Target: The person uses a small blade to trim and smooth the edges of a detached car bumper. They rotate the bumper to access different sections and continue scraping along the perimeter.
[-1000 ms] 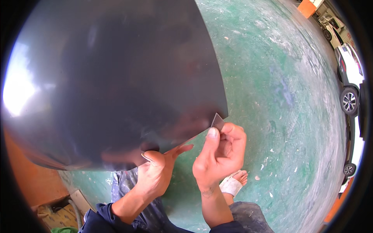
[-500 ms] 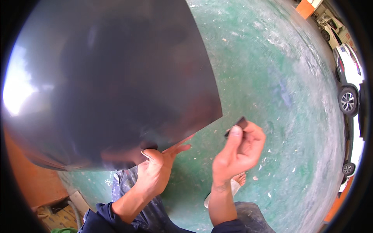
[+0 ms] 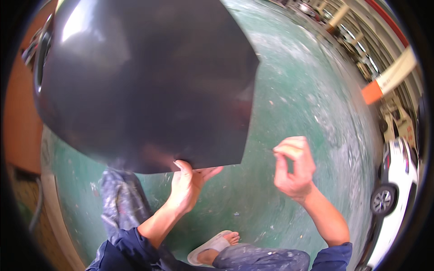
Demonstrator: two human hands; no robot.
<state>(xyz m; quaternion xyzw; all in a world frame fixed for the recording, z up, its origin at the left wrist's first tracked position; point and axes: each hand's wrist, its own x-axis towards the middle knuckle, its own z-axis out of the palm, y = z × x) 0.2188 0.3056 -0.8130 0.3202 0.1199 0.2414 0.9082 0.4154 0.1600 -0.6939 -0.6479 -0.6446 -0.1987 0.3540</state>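
A large, dark, glossy car body panel [image 3: 162, 90] fills the upper left of the view, its surface curving away to the left. My left hand [image 3: 186, 183] grips its near edge, thumb on top and fingers underneath. Apart from the panel, to its right, my right hand [image 3: 296, 165] is raised over the floor with thumb and fingertips pinched together. A thin dark sliver shows at those fingertips, apparently the small dark flat piece seen edge-on; most of it is hidden.
Below lies a worn green floor [image 3: 253, 194]. My sandalled foot [image 3: 212, 248] and stained trousers [image 3: 124, 198] are near the bottom. An orange surface [image 3: 22, 122] stands at the left. A white car [image 3: 395, 203] is parked on the right, with a pillar [image 3: 393, 77] beyond.
The view has swung, bringing more of the panel's right edge and the garage into sight. My right hand has turned, so the dark piece shows only thinly. My left hand keeps hold of the panel's edge.
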